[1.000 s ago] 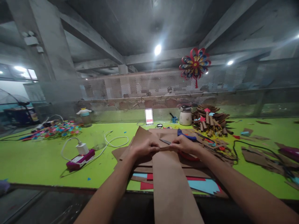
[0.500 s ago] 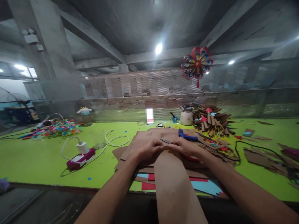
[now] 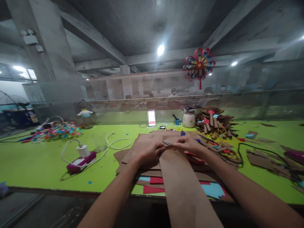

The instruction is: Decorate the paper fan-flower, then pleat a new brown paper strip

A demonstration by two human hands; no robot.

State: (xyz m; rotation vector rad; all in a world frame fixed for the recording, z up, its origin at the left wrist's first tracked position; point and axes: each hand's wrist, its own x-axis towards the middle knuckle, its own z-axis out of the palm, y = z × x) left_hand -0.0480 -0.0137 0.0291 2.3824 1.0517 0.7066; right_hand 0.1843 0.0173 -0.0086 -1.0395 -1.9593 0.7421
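Observation:
A long brown paper strip [image 3: 181, 186] runs from the bottom edge up to both hands. My left hand [image 3: 154, 151] pinches its far end at the left corner. My right hand [image 3: 188, 144] pinches the same end at the right, fingers closed. A thin pointed metal piece [image 3: 167, 143] shows between the hands; which hand touches it, I cannot tell. Beneath lie stacked brown sheets [image 3: 136, 148]. Red-handled scissors [image 3: 196, 158] rest by my right wrist. The blue glue gun [image 3: 182, 133] is mostly hidden behind my right hand.
A purple power strip [image 3: 82, 162] with a white cable stands left on the green table [image 3: 42, 164]. Small paper stars [image 3: 58, 131] lie behind it. At the right are a jug [image 3: 189, 117], rolled brown pieces [image 3: 211, 125], a black cable [image 3: 256, 145] and scraps [image 3: 263, 160].
The paper strip has shifted and tilted to the right. My right hand has moved slightly right and up, now covering more of the glue gun and showing more of the red handles.

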